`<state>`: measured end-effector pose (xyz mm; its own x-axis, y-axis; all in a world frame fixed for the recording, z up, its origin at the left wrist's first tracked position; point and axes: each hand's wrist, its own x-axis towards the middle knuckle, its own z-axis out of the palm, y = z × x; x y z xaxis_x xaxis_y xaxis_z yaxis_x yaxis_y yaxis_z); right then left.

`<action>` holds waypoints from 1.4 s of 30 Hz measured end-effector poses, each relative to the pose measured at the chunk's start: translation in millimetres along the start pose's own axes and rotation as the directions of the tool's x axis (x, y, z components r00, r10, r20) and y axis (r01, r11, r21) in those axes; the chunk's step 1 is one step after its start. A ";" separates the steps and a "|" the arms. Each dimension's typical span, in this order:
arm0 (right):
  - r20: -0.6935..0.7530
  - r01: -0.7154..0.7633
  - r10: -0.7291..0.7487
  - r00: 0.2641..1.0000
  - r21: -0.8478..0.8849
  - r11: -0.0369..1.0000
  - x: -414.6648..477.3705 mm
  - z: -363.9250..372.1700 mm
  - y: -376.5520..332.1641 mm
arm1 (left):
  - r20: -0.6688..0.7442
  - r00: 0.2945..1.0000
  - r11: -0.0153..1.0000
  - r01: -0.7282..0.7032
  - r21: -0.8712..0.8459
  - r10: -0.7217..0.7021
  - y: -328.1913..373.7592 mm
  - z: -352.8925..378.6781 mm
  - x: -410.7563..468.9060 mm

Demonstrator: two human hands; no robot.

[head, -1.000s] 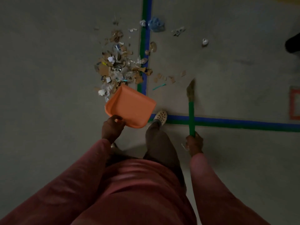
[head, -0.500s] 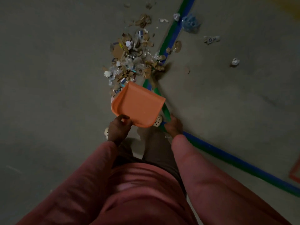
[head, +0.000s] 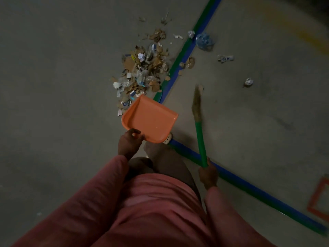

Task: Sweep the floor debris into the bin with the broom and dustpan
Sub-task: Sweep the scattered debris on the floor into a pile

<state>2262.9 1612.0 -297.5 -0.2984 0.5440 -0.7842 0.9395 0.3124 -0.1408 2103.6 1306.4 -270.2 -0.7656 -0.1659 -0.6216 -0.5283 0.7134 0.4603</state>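
A heap of cardboard scraps, paper and plastic debris lies on the grey floor ahead of me. My left hand grips the near edge of an empty orange dustpan, held just short of the heap. My right hand grips the green handle of the broom. The straw head of the broom points away from me, to the right of the tape line and apart from the heap. No bin is in view.
Green and blue floor tape runs past the heap and turns a corner near my shoe. Loose bits lie beyond it: a blue crumpled wrapper, a torn paper, a white wad. An orange tape square marks the floor at right.
The broom has swung back out to the right, away from the heap where its head was half a second ago. The dustpan has stayed by the heap's near edge.
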 end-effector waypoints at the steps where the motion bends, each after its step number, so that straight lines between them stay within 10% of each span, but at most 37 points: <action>1: 0.023 -0.011 0.011 1.000 0.001 1.000 4.0 8.8 -8.8 | -0.010 1.000 1.000 0.007 -0.014 -0.007 -4.3 1.4 -6.2; 9: 0.216 0.281 -0.242 0.946 -0.174 0.944 -3.6 63.0 -102.6 | -0.129 0.991 0.996 0.027 -0.086 -0.038 -59.1 9.1 -77.2; 17: 0.119 0.324 -0.320 0.940 -0.017 0.946 -49.6 32.1 -34.3 | -0.164 0.985 0.987 0.031 -0.158 -0.057 -87.3 30.6 -132.8; 30: -0.086 0.069 -0.054 0.995 0.183 0.981 -67.7 -92.5 139.9 | -0.013 0.993 0.986 -0.115 -0.122 0.114 -17.9 90.1 -128.1; 42: -0.069 -0.141 0.173 0.983 0.335 0.932 49.8 -142.8 101.7 | 0.045 0.998 0.999 -0.054 0.001 0.053 63.6 148.8 -93.0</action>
<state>2319.4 1782.0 -264.6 -0.1423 0.6421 -0.7533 0.9736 -0.0463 -0.2233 2195.8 1468.5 -277.5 -0.7754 -0.0966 -0.6241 -0.4862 0.7219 0.4924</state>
